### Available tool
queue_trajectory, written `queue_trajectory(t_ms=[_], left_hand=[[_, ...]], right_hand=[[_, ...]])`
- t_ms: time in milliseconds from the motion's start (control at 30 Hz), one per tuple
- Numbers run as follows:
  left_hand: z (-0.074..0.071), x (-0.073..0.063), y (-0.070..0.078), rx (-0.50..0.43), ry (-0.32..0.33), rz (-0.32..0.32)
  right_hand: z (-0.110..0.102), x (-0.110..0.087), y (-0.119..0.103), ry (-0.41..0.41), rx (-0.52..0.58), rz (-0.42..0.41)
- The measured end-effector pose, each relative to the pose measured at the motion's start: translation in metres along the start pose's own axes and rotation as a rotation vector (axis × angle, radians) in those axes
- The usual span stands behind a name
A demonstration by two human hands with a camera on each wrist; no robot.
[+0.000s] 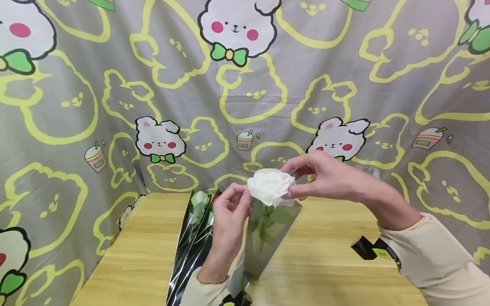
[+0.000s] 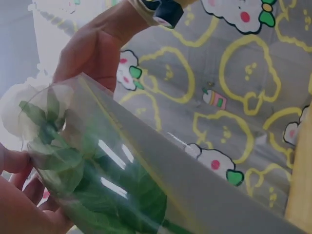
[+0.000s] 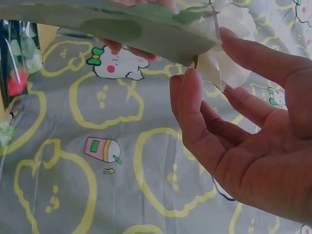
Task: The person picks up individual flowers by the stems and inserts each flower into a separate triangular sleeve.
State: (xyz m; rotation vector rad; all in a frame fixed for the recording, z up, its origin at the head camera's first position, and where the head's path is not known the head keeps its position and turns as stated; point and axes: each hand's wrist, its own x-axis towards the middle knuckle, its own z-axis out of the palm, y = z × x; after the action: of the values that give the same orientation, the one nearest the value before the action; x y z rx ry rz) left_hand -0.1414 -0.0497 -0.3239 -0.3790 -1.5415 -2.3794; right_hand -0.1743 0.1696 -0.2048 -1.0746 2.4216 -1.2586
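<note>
A white rose (image 1: 269, 186) with green leaves (image 2: 131, 190) stands in a flower sleeve (image 1: 273, 238), clear on one face and grey on the other. Its bloom sits out at the sleeve's wide top. On the left, my left hand (image 1: 231, 212) pinches the sleeve's upper edge between thumb and fingers, close beside the petals. My right hand (image 1: 329, 176) reaches over from the other side, thumb and fingers pinching the bloom's outer petals. The right wrist view has its fingertips (image 3: 192, 85) right at the sleeve's top corner, near a petal.
Black-backed wrapped flowers (image 1: 191, 242) lie on the wooden table (image 1: 130, 250), left of my left hand. One bloom there is pale green-white (image 1: 200, 199); a red one (image 3: 17, 83) shows in the right wrist view. A grey cartoon-print curtain (image 1: 245, 106) hangs behind the table.
</note>
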Motion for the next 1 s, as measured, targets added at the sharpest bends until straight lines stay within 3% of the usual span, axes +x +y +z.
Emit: queue_trajectory(t_ms=[133, 267, 433, 533, 700, 800, 900, 1000], left_hand=[[0.003, 0.006, 0.008, -0.026, 0.023, 0.02], [0.005, 0.012, 0.015, -0.089, 0.033, 0.015], [0.004, 0.019, 0.019, -0.109, 0.017, 0.025], [0.007, 0.021, 0.02, -0.076, 0.009, 0.032], [0.013, 0.028, 0.02, 0.055, 0.008, 0.052], [0.011, 0.035, 0.021, 0.063, 0.017, 0.058], [0.005, 0.039, 0.022, 0.004, -0.046, 0.027], [-0.001, 0.041, 0.02, -0.063, -0.197, -0.057]], right_hand=[[-0.003, -0.004, -0.004, 0.067, 0.032, 0.007], [0.002, -0.018, 0.002, 0.228, 0.108, 0.049], [0.025, -0.024, 0.016, 0.395, 0.078, 0.033], [0.037, -0.02, 0.018, 0.47, 0.05, -0.006], [0.048, -0.013, 0.018, 0.54, 0.014, -0.051], [0.048, -0.012, 0.02, 0.588, 0.02, -0.053], [0.045, -0.01, 0.021, 0.623, 0.056, -0.051], [0.042, -0.007, 0.022, 0.633, 0.106, -0.045]])
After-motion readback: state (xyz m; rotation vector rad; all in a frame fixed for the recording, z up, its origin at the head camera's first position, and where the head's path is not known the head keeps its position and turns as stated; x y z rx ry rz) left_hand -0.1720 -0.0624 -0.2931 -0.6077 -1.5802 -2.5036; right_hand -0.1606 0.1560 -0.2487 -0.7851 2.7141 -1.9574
